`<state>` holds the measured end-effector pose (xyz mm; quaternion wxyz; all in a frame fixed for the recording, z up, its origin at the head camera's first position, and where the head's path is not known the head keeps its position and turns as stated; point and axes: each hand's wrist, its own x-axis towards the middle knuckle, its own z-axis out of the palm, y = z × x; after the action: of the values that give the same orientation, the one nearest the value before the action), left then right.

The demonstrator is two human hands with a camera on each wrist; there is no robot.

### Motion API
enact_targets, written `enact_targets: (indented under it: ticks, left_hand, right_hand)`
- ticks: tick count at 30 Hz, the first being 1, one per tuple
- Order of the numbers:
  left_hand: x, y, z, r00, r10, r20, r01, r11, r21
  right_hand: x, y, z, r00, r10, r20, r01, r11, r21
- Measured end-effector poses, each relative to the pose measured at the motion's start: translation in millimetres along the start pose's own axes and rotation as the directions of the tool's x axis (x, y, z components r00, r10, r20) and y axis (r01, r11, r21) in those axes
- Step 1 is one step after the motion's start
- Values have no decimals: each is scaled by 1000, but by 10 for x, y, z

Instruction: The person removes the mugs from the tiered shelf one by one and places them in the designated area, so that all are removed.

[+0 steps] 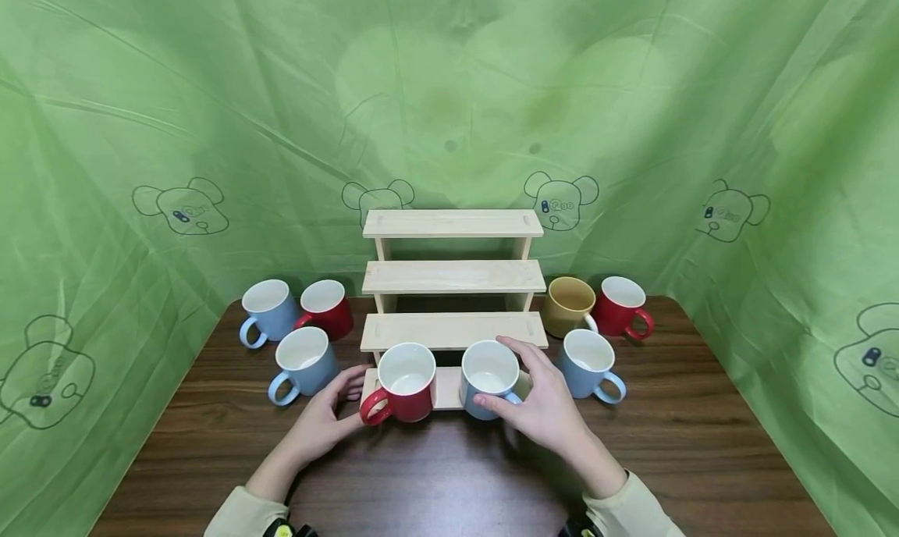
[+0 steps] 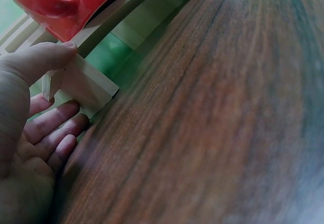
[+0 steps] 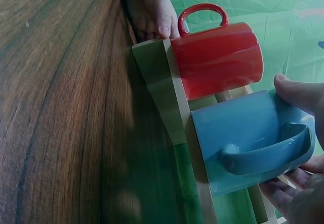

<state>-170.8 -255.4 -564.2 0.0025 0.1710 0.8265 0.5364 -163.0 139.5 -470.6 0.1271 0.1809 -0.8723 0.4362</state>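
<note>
A pale wooden stepped shelf point(image 1: 453, 331) stands mid-table. On its lowest step sit a red mug point(image 1: 416, 403) to the left and a light blue mug point(image 1: 474, 400) to the right, both upright. My right hand point(image 1: 548, 403) holds the blue mug between thumb and fingers near the rim; its handle point(image 3: 263, 155) points toward the right. At the left end of the lowest step, my left hand point(image 1: 319, 428) grips the board, thumb point(image 2: 48, 57) at the front edge and fingers behind. The red mug's handle point(image 1: 375, 407) is beside that thumb.
Left of the shelf are a red mug point(image 1: 333, 318) and two blue mugs, one behind point(image 1: 277, 318) and one nearer point(image 1: 316, 373). To the right stand a mustard mug point(image 1: 562, 314), a red mug point(image 1: 611, 314) and a blue mug point(image 1: 583, 373). A green curtain point(image 1: 449, 92) surrounds the table.
</note>
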Motion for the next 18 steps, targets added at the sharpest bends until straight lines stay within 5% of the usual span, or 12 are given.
enact_targets:
  ticks: [18]
  left_hand:
    - [0, -4, 6, 1000, 11, -5, -11, 1000, -8]
  right_hand:
    - [18, 27, -7, 1000, -24, -9, 24, 1000, -4]
